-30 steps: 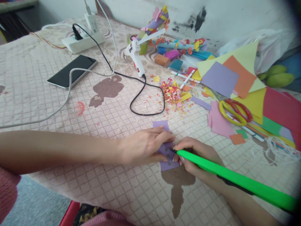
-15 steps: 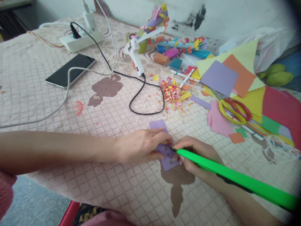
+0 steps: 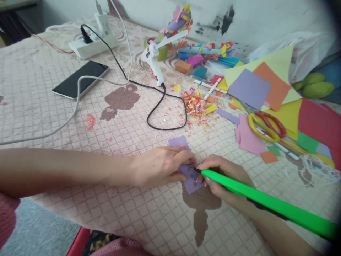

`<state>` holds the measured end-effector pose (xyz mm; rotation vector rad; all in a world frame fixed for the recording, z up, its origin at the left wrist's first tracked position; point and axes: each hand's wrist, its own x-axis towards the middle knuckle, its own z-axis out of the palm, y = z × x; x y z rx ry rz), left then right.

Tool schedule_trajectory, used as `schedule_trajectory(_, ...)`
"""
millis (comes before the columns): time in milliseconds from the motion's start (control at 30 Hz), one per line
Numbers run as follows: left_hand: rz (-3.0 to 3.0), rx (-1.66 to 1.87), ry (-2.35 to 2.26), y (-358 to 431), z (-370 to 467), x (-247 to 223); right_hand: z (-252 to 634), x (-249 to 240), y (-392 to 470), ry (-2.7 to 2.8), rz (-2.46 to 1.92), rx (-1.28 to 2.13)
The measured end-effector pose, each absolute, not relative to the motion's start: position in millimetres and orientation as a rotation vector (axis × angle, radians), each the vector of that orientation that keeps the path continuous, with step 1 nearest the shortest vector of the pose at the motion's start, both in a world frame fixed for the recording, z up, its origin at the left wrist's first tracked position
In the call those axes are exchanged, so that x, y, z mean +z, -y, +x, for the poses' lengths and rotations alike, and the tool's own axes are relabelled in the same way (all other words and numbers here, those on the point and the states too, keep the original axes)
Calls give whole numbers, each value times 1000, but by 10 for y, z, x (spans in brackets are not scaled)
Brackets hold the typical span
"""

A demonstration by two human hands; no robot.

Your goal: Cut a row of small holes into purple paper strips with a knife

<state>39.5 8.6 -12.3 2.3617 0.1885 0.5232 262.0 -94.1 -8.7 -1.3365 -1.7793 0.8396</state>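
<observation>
The fingers (image 3: 213, 161) of the right hand (image 3: 237, 172) grip a green tool (image 3: 239, 187) at the right edge of the lower-centre purple strip (image 3: 189, 187), which slants upper-left to lower-right beneath the left hand's (image 3: 160, 165) parted thumb and forefinger.

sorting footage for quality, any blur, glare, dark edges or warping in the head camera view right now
Head view: soft overall, fine details smeared around the paper scraps; black shading fills the upper right corner; soft, even light with no harsh glare on the phone; wide-angle look, the green pen looming large toward the lower right.
</observation>
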Motion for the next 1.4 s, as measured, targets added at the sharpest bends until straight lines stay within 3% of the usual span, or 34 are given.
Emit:
schedule_trajectory(1200, 2546, 649, -125, -98, 391, -109, 2640, -67, 931, 1833, -1361, 835)
schedule_trajectory(1400, 2419, 517, -70, -182, 403, -132, 2643, -77, 940, 1841, -1351, 817)
